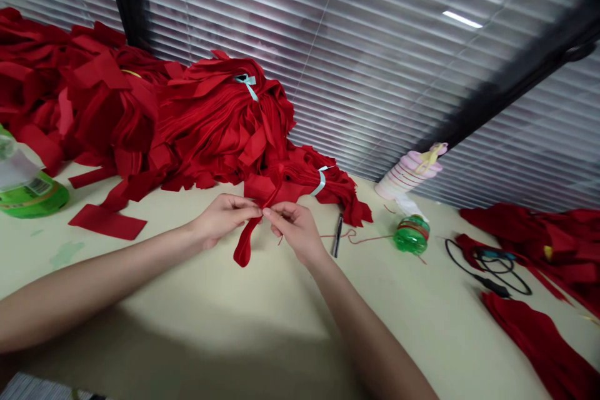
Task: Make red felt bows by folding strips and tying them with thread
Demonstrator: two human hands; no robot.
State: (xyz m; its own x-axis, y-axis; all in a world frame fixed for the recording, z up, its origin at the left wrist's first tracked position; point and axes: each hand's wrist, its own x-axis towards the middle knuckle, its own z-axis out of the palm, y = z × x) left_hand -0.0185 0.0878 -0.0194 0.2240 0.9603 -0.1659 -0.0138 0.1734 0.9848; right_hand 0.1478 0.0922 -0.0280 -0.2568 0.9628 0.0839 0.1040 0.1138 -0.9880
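Observation:
My left hand [227, 217] and my right hand [294, 225] meet above the table, fingertips pinched together on one red fabric strip [244, 247]. Below the fingers the strip hangs in a folded loop; its other part rises above them against the red pile. A thin red thread [370, 239] runs along the table on the right, from near my right hand toward a cut green bottle base [411, 234]. What lies exactly between the fingertips is hidden. A dark pen [337, 235] rests just right of my right hand.
Bundled red strips [225, 112], some tied with pale ribbon, heap along the blinds [328, 62]. A green-labelled bottle [35, 194] stands at left. On the right are a pink-white roll [410, 172], a black cable [497, 269] and more red fabric [539, 344].

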